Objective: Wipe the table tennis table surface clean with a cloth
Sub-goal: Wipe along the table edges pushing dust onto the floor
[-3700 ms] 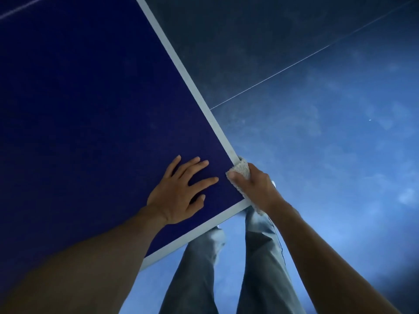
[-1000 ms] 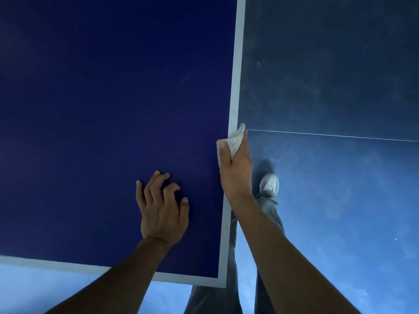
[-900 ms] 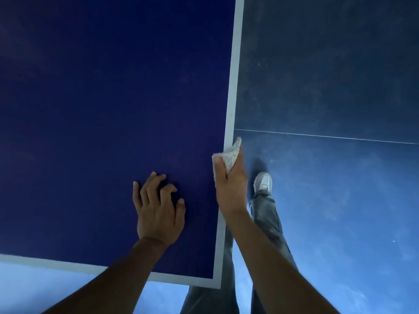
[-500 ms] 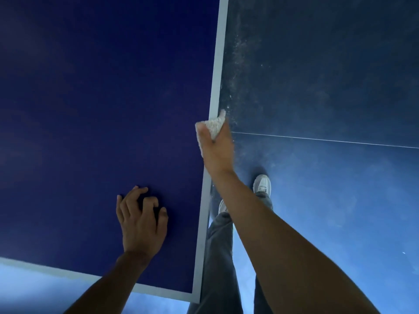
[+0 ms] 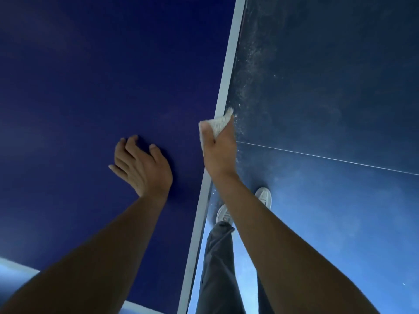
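While left hand [image 5: 142, 166] lies relaxed, right hand [image 5: 218, 152] fingers [image 5: 207, 134] grip cloth [image 5: 218, 123], tip poking forward.

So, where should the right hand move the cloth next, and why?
Probably slide the cloth farther forward along the white edge line: the right hand grips it there, the line runs on ahead, and dust shows beside that edge.

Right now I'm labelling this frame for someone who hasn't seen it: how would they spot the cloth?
Find the dark blue table filling the left of the view and follow the white line along its right edge. The right hand grips the cloth on that line. It is the only pale, nubbly thing on the table; the left hand beside it holds nothing.
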